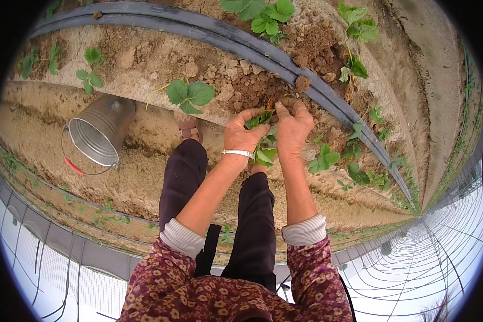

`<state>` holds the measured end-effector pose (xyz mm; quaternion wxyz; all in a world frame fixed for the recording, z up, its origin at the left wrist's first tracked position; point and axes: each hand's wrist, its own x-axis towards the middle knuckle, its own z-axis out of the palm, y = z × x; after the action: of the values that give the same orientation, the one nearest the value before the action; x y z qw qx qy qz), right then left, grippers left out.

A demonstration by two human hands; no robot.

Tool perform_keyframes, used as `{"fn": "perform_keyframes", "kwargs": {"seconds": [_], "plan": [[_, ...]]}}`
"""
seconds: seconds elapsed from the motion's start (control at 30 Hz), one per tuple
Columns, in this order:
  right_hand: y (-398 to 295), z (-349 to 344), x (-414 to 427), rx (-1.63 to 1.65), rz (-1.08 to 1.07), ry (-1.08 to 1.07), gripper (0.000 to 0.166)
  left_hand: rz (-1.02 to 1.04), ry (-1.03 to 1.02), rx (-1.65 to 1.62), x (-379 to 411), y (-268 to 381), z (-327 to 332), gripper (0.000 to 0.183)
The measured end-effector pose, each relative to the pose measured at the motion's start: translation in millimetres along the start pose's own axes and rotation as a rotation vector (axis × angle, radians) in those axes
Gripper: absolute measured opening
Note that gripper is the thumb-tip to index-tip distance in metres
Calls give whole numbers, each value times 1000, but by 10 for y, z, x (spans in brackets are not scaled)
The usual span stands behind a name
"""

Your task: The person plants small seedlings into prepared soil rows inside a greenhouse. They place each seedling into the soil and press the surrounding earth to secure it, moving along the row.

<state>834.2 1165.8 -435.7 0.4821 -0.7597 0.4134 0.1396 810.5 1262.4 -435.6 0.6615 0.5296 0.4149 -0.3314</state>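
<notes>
A strawberry seedling [265, 155] is in my left hand [243, 132], which has a silver bracelet at its wrist. Its leaves hang down between my two wrists, and its reddish-brown roots [270, 101] point up toward the bed. My right hand [294, 124] pinches with thumb and forefinger beside those roots; what exactly lies between the fingertips is partly hidden. Just beyond my fingers is a patch of loose, dug soil [261, 90]. To the left, another strawberry plant [190, 95] lies on the bed's edge with its pale stem exposed.
A metal bucket [104, 129] with a red handle grip lies tilted in the furrow at left. Grey drip hoses [225, 34] run along the raised bed. More strawberry plants [324, 159] grow at right. My feet stand in the furrow, under greenhouse hoops [410, 257].
</notes>
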Motion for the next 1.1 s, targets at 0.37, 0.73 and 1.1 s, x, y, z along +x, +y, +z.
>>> {"fn": "perform_keyframes", "kwargs": {"seconds": [0.37, 0.73, 1.1], "plan": [[111, -270, -43, -563, -345, -285, 42, -151, 66, -154, 21, 118, 39, 35], [13, -225, -1, -658, -402, -197, 36, -101, 171, 37, 78, 28, 56, 36], [325, -214, -20, -739, -737, 52, 45, -127, 118, -85, 90, 75, 48, 37]]}}
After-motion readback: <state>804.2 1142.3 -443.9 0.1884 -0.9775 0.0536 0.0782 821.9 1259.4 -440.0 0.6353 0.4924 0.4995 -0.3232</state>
